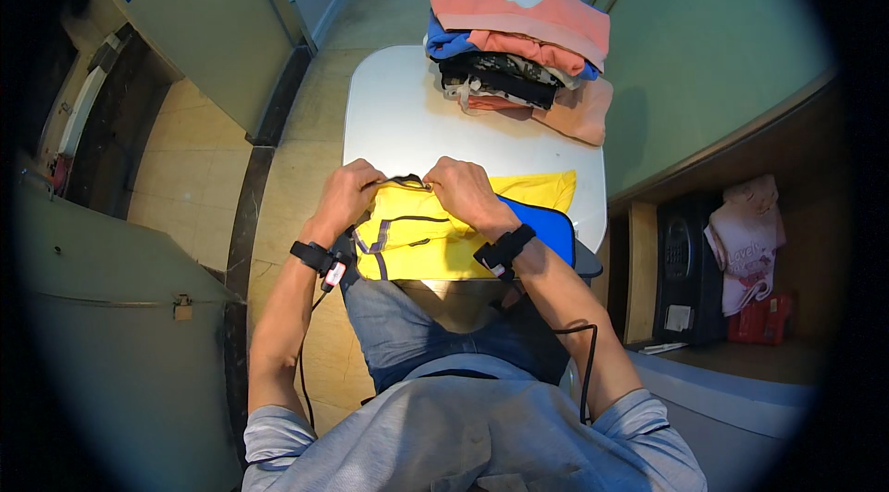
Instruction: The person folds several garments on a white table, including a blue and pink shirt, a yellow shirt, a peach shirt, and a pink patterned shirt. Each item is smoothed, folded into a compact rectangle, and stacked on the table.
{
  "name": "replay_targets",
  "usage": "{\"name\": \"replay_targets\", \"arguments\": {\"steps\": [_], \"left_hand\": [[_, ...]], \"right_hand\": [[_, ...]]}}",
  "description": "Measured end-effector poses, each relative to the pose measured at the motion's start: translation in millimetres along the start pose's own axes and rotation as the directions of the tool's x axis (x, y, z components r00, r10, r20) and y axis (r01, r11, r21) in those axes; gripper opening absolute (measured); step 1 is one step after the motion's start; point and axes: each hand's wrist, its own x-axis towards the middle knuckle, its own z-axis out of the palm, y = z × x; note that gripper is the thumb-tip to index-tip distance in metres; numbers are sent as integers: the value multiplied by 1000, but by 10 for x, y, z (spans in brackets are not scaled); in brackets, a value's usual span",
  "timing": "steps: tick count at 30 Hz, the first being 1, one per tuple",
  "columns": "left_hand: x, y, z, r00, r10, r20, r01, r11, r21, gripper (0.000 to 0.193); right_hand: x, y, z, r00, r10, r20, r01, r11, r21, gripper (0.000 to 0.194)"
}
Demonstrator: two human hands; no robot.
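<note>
A yellow garment [417,249] with dark trim lies at the near edge of the white table, partly folded over. My left hand [351,188] pinches the left end of its dark-edged upper border. The fingers of my right hand [462,190] grip the same border a short way to the right, beside what looks like a zipper end. Under the garment, to the right, shows a blue panel [545,225] with black edging. A yellow flap [542,188] spreads beyond my right wrist. Part of the cloth is hidden behind my right hand and forearm.
A stack of folded clothes [521,20], coral on top, stands at the far right of the white table [389,110]. To the right, a shelf compartment holds a black safe [684,263], a pink printed garment [749,249] and a red box [760,320]. A green door panel [201,20] is at left.
</note>
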Motion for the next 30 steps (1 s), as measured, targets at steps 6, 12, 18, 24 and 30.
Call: {"name": "replay_targets", "arguments": {"steps": [6,12,18,24,30], "left_hand": [[-310,127,-188,956,156,248,-244,894,377,39],[-494,304,-310,917,267,296,-383,795,471,48],[-432,353,-132,937,300,177,-324,937,128,41],[-381,448,-235,971,111,211,-97,992,-75,36],[-644,689,-215,963,233,134,-239,970,37,59]], "right_hand": [[-64,-84,-52,977,-123,173,157,968,-195,25],[-301,-192,-311,967,-134,216,157,983,-91,41],[-379,-249,-365,958,-68,277,84,995,-47,40],[-480,-219,-555,977,-49,207,50,999,-2,30],[-886,-69,-808,967,-93,237,93,996,12,54]]}}
